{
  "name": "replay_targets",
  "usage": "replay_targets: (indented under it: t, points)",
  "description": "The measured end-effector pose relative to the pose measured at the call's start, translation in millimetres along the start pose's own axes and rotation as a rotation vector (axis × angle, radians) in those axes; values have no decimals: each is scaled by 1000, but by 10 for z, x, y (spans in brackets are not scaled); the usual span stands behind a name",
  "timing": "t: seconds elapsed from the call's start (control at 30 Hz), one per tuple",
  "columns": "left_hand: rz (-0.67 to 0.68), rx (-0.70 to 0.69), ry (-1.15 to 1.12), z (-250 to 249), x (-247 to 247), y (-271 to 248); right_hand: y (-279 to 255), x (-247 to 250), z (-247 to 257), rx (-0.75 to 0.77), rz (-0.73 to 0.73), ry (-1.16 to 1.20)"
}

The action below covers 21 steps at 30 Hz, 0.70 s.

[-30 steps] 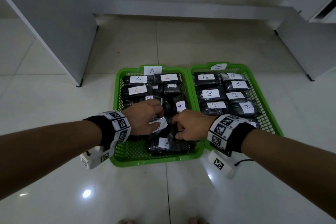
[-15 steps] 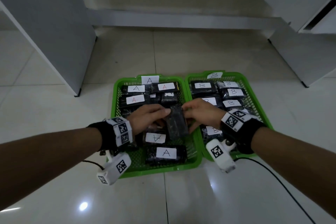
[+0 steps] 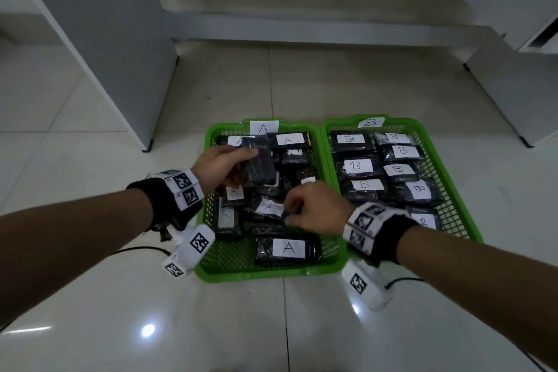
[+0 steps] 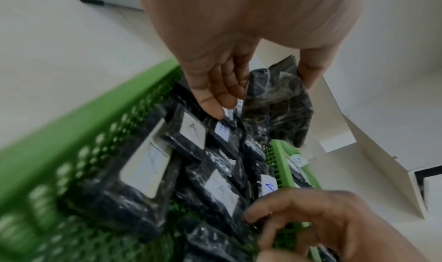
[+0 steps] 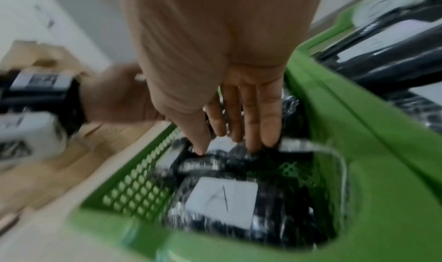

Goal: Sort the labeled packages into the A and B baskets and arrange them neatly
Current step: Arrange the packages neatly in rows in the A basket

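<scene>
— Black plastic-wrapped package (image 3: 259,162), label side hidden: where is it?
— Above the green mesh A basket's (image 3: 265,273) far half, clamped in the left hand (image 3: 222,164).
— Room nearby?
— Bare mesh at the near-left corner.
— Right hand (image 3: 317,210)?
— Fingers pinch an A-labelled package (image 3: 268,208) mid-basket.

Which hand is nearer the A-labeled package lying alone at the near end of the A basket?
Right. The right hand sits just beyond that package; the left hand holds another package farther back in the A basket.
</scene>
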<state>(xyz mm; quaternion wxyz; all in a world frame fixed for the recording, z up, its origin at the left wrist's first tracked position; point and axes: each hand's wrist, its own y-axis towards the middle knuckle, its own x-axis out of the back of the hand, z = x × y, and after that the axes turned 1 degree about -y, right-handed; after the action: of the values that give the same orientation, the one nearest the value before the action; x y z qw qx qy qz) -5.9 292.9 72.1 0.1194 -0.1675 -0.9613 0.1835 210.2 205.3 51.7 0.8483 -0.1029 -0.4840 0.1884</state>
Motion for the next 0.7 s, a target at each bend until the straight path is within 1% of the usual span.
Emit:
replay_targets:
  t: [0.07,0.13,0.17,0.23,0.3,0.4,0.5,0.6,0.7]
  points:
    - [-55,-12,36,69,117,-6,1,-163,76,99,48,-216]
    - [-75,-33,68,119,193,-47,40,-290,127,162,60,-355]
    - [-86,-41,88,142,222,-58,65,-321,142,169,60,-384]
    - [-132,-73,145,198,277,-51,100,-327,156,148,61,-370]
    - [-180,-88,154,202,316,-49,117,-276,164,132,34,-325]
    - [-202,-97,23,138,320,-16,117,-98,156,89,-35,-225]
    - [-231,-145,-1,53,369,61,131,120,83,-9,-110,54]
    - [-202,-155,98,-2,410,119,173,311,-36,-115,-176,264]
    - [-177,-191,347,-3,382,159,246,386,-125,-157,-173,330]
